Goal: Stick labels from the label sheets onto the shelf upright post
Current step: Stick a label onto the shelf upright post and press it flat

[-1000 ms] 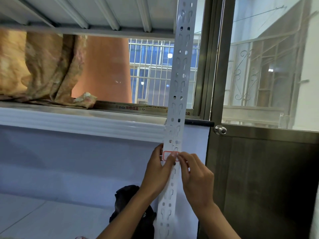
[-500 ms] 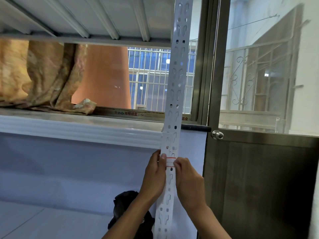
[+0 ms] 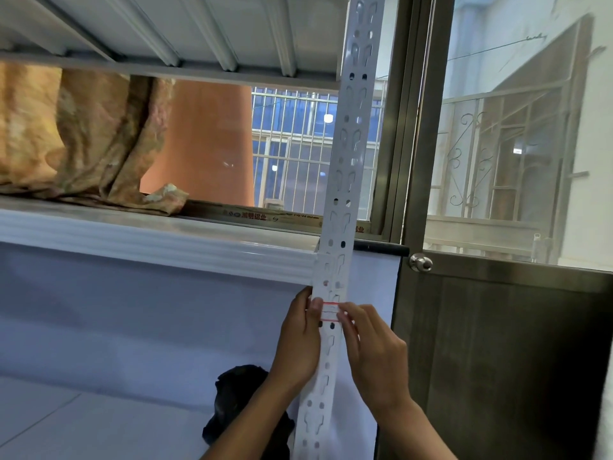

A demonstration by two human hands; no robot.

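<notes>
A white perforated shelf upright post [image 3: 348,154] runs from the top of the view down past my wrists. A small white label with a red border [image 3: 329,312] lies flat across the post's front face. My left hand [image 3: 300,340] wraps the post's left edge, thumb pressing the label's left end. My right hand [image 3: 373,353] is on the post's right side, fingertips pressing the label's right end. No label sheet is in view.
A metal shelf deck [image 3: 185,34] hangs overhead. A white ledge [image 3: 149,237] carries bunched orange cloth [image 3: 83,137]. A dark door [image 3: 497,360] with a round knob [image 3: 420,262] stands right of the post. A black bag [image 3: 242,403] lies on the floor.
The label, held loosely in front of the post a second ago, now lies flat across it. Both hands have closed in on the post's edges and press the label's ends.
</notes>
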